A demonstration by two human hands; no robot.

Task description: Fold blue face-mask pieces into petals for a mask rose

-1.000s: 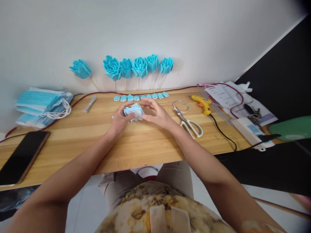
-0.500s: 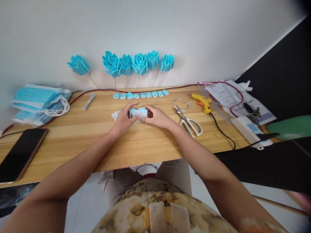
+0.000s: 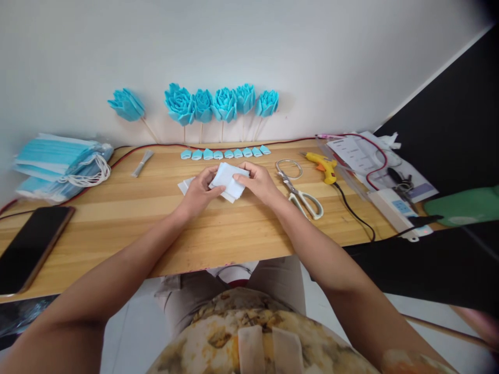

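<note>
Both hands meet over the middle of the wooden desk [image 3: 117,228]. My left hand [image 3: 198,191] pinches the left edge of a small stack of pale blue-white mask pieces [image 3: 228,180], and my right hand [image 3: 258,182] grips its right edge with thumb on top. The stack is tilted, its flat white face turned up. Under it, another white piece [image 3: 184,185] lies on the desk. A row of several small blue folded petals [image 3: 225,152] lies just beyond the hands.
Several blue fabric roses [image 3: 212,104] on sticks lean against the wall. Scissors [image 3: 300,190] and a yellow glue gun [image 3: 324,165] lie to the right, with a power strip [image 3: 397,210] and papers. A pile of face masks [image 3: 58,166] and a phone [image 3: 29,246] sit left.
The hands turned the stack from a bunched, edge-on hold to a flat face up. My right hand closed from spread fingers onto the stack's right edge.
</note>
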